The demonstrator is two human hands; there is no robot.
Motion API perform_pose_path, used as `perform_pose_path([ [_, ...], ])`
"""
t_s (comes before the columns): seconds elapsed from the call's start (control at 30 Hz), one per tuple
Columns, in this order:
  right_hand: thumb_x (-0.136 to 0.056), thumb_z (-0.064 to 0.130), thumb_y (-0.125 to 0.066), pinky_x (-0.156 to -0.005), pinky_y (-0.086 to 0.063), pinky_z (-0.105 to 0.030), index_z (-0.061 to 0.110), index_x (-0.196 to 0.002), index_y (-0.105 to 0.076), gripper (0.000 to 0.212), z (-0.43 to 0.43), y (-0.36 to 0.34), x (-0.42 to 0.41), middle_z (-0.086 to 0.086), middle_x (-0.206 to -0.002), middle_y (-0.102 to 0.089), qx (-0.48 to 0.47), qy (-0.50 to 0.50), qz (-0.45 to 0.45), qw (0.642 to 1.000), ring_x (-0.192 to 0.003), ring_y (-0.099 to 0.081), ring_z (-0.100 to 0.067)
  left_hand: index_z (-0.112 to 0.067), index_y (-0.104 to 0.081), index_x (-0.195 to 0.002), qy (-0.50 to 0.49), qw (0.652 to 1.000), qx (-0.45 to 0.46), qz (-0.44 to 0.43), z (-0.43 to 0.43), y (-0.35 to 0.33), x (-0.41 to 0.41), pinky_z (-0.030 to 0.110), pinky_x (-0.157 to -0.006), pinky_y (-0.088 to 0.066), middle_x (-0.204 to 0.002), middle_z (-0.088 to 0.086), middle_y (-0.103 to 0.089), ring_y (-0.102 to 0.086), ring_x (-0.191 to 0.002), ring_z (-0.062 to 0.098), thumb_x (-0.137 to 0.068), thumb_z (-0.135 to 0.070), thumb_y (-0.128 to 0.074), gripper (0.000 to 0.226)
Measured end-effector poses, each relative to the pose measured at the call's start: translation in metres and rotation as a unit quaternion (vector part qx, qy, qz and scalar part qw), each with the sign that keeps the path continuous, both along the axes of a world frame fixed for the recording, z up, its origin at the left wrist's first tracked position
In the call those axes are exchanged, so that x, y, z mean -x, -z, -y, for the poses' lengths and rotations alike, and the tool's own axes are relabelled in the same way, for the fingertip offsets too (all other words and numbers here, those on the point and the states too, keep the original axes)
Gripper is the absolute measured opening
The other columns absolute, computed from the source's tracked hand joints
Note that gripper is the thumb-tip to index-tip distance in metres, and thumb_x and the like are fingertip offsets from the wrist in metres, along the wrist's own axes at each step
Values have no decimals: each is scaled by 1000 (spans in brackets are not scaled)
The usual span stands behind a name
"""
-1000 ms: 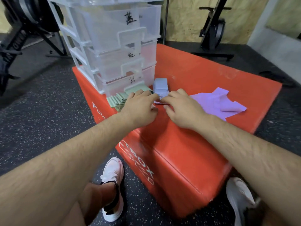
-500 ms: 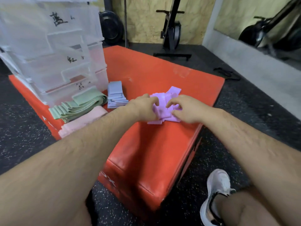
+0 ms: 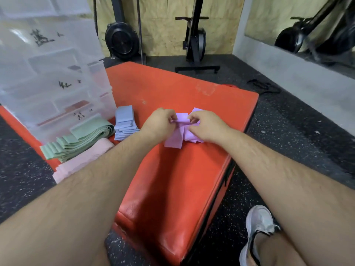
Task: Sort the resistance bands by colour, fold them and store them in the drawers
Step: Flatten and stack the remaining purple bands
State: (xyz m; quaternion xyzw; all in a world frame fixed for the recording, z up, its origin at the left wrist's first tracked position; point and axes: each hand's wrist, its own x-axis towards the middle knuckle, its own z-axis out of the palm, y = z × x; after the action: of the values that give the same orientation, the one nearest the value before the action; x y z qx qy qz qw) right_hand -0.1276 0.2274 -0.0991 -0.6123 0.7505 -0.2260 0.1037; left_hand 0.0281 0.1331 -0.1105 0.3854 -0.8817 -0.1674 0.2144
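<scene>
Resistance bands are spread over the red box, whose near corner fills the lower centre of the frame. Nearest, at centre left, a pink stack is laid flat. Just behind it a green stack is fanned, and beyond that a blue stack is piled.

At the centre of the frame a purple band is pinched along its upper edge by the left hand and the right hand. Fingers and thumbs are curled onto the strip, above the loose purple pile resting on the box.

The step in hand is judged to be folding. The band should be kept taut between both pinches, its edges matched before the crease is pressed, and the fold laid flat so that it is not sprung open.

At upper left the clear drawer unit is seen, its labels too blurred to be read. The matching drawer should be confirmed before storage.
</scene>
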Motion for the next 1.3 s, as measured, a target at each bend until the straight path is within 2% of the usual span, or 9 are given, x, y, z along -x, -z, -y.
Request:
perform_pose_path([
  [0.17, -81, 8, -60, -71, -43, -37, 8, -87, -67, 9, 12, -17, 1, -8, -84, -67, 129, 36, 24, 991, -82, -59, -28, -13, -67, -81, -26, 990, 1, -140, -2, -30, 3, 23, -55, -30, -70, -4, -60, -52, -68, 18, -83, -9, -60, 8],
  [0.37, -87, 20, -60, -80, -49, -35, 18, -87, -70, 10, 19, -40, -4, 6, -88, -69, 213, 58, 66, 973, -82, -59, -17, -21, -66, -78, -29, 966, -35, -255, 0, -46, 1, 22, -60, -42, -69, -11, -61, -52, -65, 8, -87, -14, -64, 11],
  [0.47, -90, 18, -59, -70, -47, -28, 15, -89, -70, 11, 17, -52, -8, 5, -82, -67, 233, 65, 109, 964, -74, -58, -14, -24, -63, -76, -38, 948, -82, -305, -8, -51, 2, 13, -58, -40, -69, -12, -61, -51, -61, 0, -89, -16, -65, 15],
  [0.6, -93, 18, -59, -63, -45, -16, 19, -93, -73, 15, 11, -72, -15, 14, -82, -69, 281, 43, 191, 940, -68, -58, 3, -19, -66, -82, -38, 933, -117, -337, -16, -61, -1, 36, -67, -51, -78, 2, -69, -59, -69, 13, -87, -17, -66, 6],
  [0.67, -93, 22, -60, -68, -47, -16, 21, -93, -74, 14, 8, -82, -17, 15, -85, -70, 299, 43, 207, 930, -73, -61, 4, -21, -65, -80, -31, 924, -133, -358, -19, -68, -6, 36, -68, -52, -75, -1, -67, -58, -69, 10, -89, -22, -67, 10],
  [0.87, -95, 22, -61, -61, -43, -17, 15, -94, -72, 14, 0, -99, -19, 5, -81, -69, 293, 40, 259, 919, -68, -56, -5, -12, -67, -86, -15, 902, -137, -410, -30, -90, -20, 29, -62, -46, -75, -2, -60, -51, -66, 7, -91, -26, -69, 15],
  [1.07, -92, 25, -65, -74, -56, -43, 15, -90, -72, 13, -10, -98, -20, -5, -81, -70, 280, 44, 283, 916, -69, -58, -12, -7, -66, -87, -28, 904, -136, -404, -37, -97, -39, 20, -56, -49, -74, -1, -62, -53, -61, 9, -91, -26, -70, 20],
  [1.13, -92, 24, -65, -79, -57, -47, 15, -89, -72, 12, -14, -96, -22, 0, -78, -68, 271, 39, 291, 917, -68, -57, -12, -8, -65, -87, -25, 903, -147, -402, -37, -96, -48, 20, -57, -48, -75, -1, -62, -54, -63, 9, -92, -25, -69, 18],
  [1.3, -93, 11, -60, -67, -56, -29, 8, -89, -70, 11, -26, -94, -29, 2, -76, -64, 257, 21, 322, 911, -69, -58, -11, -14, -67, -89, -5, 884, -169, -436, -38, -95, -69, 29, -70, -53, -82, 1, -66, -59, -74, 11, -93, -18, -68, 6],
])
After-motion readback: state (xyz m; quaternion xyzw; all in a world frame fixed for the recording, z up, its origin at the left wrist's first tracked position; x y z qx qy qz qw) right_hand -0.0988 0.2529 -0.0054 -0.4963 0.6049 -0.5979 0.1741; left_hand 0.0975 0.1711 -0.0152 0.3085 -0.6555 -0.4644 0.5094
